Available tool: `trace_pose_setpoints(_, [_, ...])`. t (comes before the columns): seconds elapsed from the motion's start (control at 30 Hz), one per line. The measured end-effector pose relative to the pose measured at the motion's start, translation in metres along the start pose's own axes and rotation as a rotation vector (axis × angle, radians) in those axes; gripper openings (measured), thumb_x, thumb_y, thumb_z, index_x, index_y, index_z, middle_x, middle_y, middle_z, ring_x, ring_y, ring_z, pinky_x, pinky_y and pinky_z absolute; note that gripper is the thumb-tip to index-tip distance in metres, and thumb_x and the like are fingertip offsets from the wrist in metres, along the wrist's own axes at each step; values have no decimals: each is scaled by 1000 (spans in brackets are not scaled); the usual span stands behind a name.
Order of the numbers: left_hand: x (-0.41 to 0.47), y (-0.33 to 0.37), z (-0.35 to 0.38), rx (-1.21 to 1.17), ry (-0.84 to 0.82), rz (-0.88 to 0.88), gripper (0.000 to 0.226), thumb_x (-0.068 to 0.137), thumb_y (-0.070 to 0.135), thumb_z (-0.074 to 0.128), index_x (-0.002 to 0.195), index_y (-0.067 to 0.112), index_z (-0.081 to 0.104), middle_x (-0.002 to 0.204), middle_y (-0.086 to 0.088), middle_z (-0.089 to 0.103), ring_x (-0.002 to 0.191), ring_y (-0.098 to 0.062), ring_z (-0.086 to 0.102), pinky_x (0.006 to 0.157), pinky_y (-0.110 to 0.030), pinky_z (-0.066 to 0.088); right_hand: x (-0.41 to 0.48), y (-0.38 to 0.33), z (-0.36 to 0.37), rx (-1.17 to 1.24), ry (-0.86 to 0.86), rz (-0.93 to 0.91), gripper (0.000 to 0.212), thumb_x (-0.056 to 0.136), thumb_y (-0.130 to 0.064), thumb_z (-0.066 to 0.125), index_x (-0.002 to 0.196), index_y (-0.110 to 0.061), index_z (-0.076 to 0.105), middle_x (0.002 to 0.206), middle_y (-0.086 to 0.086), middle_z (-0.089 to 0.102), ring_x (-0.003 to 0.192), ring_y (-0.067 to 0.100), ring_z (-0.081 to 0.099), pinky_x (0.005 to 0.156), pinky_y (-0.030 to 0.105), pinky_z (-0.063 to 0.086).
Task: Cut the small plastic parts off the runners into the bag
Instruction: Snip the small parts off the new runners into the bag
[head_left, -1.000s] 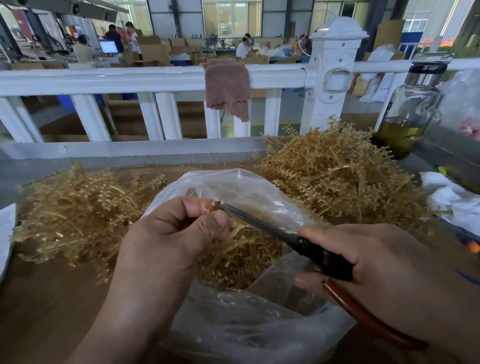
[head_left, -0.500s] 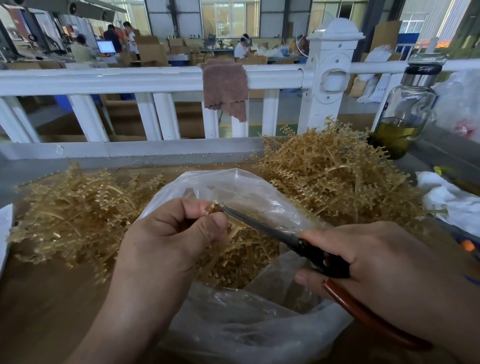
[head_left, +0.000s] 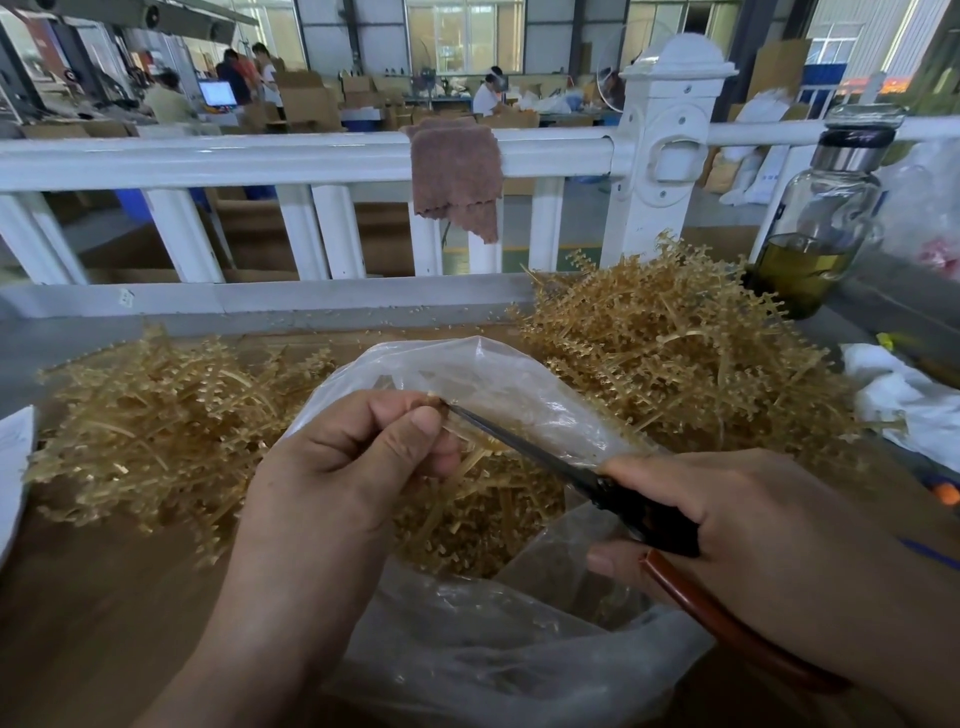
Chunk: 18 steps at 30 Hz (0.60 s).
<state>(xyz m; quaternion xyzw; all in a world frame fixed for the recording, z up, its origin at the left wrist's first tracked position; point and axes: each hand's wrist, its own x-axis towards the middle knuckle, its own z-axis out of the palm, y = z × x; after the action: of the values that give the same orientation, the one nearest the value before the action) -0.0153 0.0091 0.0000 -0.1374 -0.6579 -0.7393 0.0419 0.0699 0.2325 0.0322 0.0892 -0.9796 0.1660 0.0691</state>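
Golden-tan plastic runners (head_left: 675, 364), clear plastic bag (head_left: 493, 665), black-bladed scissors with reddish-brown handles (head_left: 644, 519), mauve-brown cloth (head_left: 457, 176) on white railing (head_left: 208, 156).

Both hands are bare. The left hand (head_left: 343, 467), left of the bag (head_left: 493, 670), has a broad thumb with a short, trimmed nail and creased knuckles, and its wrist and forearm are bare to the picture's edge. The right hand (head_left: 753, 525), right of the bag, has smooth knuckles and one short nail showing on a fingertip.

head view, looking down, close over table (head_left: 78, 597)
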Motion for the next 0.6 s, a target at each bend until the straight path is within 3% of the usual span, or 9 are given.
trace_pose_setpoints(0.27, [-1, 1, 1, -21, -38, 43, 11, 75, 31, 70, 77, 22, 76, 75, -9, 74, 69, -16, 72, 65, -18, 56, -2, -1, -2, 18, -1, -9, 57, 73, -82, 40, 102, -38, 62, 79, -16, 64, 76, 4, 61, 69, 25, 47])
trace_pose_setpoints(0.6, [-1, 1, 1, -2, -49, 55, 18, 71, 36, 78, 79, 21, 76, 77, -9, 75, 73, -19, 73, 68, -20, 57, -1, -3, -3, 28, 34, -49, 56, 74, -78, 46, 102, -36, 70, 79, -21, 67, 71, 1, 63, 60, 22, 50])
